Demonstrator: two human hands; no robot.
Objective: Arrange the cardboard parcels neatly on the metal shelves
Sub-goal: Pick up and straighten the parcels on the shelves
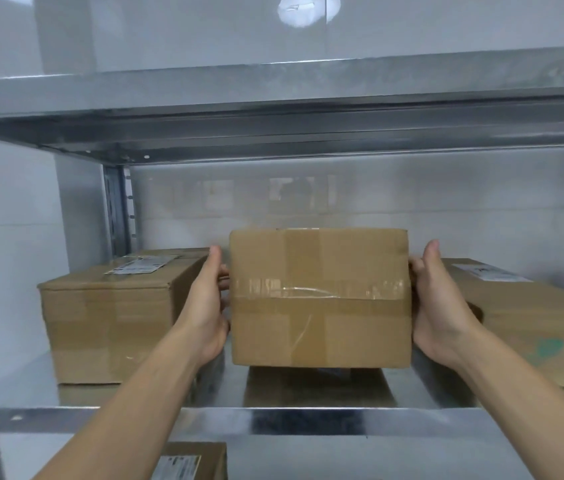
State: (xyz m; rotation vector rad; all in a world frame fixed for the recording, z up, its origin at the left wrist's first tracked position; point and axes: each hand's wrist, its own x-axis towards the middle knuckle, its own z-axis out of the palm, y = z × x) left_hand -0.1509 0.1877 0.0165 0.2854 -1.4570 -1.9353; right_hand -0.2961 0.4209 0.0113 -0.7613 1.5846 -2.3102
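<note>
- While the metal shelf (308,420) fills most of the view, its deck is smooth, grey and glossy enough to mirror what stands on it; a second shelf (273,91) of the same folded sheet steel runs overhead.
- The right box (533,323) is long, plain brown cardboard with a white label on top, and runs out of view at the edge.
- The left box (111,320) is a squat brown block with soft, slightly crushed corners and a printed label (142,265) on its lid.
- The middle box (320,299) sits in the gap between those two, straight ahead of the person, its taped face towards the camera and its long axis running left to right. A dark band under it suggests it is a little off the deck, though I cannot tell for sure.
- The left hand (206,306) grips the box's left side, thumb up, fingers on the cardboard.
- The right hand (439,306) clasps the right side in the same way; both hands are equally near, so the push inward looks like a two-handed one, straight back.
- The gap looks snug, so the knuckles may brush the neighbours.
- A small box (190,460) shows on the level below.
- Shiny tape (318,289) crosses the middle box, wrinkled.
</note>
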